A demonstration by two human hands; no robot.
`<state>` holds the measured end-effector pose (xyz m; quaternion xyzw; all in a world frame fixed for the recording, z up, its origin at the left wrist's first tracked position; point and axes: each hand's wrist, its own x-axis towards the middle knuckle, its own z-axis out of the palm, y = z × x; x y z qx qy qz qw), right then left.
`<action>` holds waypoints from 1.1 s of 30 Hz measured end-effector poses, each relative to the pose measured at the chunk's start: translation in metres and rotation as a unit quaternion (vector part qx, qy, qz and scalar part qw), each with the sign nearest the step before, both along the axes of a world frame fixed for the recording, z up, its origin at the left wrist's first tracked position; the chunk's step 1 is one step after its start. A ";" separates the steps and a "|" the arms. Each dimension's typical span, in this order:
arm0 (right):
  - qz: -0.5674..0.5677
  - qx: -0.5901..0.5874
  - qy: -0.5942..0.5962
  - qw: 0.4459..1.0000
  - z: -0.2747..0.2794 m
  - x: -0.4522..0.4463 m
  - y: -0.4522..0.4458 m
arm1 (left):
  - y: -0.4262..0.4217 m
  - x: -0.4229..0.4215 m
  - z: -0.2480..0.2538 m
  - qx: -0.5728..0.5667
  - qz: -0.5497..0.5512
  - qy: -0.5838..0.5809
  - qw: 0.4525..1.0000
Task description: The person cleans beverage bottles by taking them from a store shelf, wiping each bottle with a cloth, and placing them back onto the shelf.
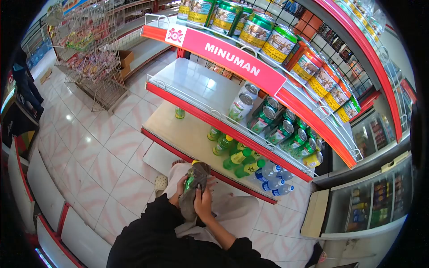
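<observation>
Low in front of the shelf, a green bottle (190, 182) with a yellow cap is partly wrapped in a grey-brown cloth (188, 207). My left hand (180, 186) is closed around the bottle's left side. My right hand (203, 202) presses the cloth against the bottle from the right, its fingers bent around it. The cloth hides most of the bottle, and its lower end hangs toward my lap. Nearest the hands on the bottom shelf (167, 127) stand several green bottles (237, 157) with yellow-green labels.
Clear water bottles (271, 178) with blue caps stand at the bottom shelf's right end. Drink cans (263, 118) fill part of the middle shelf, and larger cans (257, 30) line the top one. A wire rack (91, 67) stands back left; a glass-fronted cooler (371, 201) is at right.
</observation>
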<state>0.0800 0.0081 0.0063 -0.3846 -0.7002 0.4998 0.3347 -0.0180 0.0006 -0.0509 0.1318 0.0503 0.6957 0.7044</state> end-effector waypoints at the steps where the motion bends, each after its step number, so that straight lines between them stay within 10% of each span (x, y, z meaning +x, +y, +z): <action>1: -0.006 0.020 -0.001 1.000 -0.004 0.005 -0.010 | 0.001 0.001 0.006 -0.002 0.001 -0.004 1.000; 9: 0.015 0.090 -0.070 0.993 0.003 0.040 -0.074 | 0.007 0.009 0.010 -0.066 -0.033 -0.155 0.985; 12: 0.010 0.047 -0.038 0.998 0.006 0.041 -0.073 | 0.010 0.013 -0.013 -0.125 -0.037 0.065 0.989; 17: 0.008 0.090 -0.076 0.993 0.001 0.037 -0.061 | 0.012 0.008 -0.015 -0.231 -0.030 0.008 0.972; 21: 0.039 0.145 -0.082 0.985 0.010 0.023 -0.034 | 0.024 -0.004 -0.082 -0.116 -0.075 -0.126 0.982; 26: 0.039 0.172 -0.054 0.983 0.015 -0.001 0.020 | 0.006 -0.012 -0.016 -0.103 0.151 0.323 0.929; 33: -0.024 0.019 -0.052 0.998 0.001 -0.007 0.074 | 0.001 0.010 -0.015 -0.131 0.126 0.324 0.929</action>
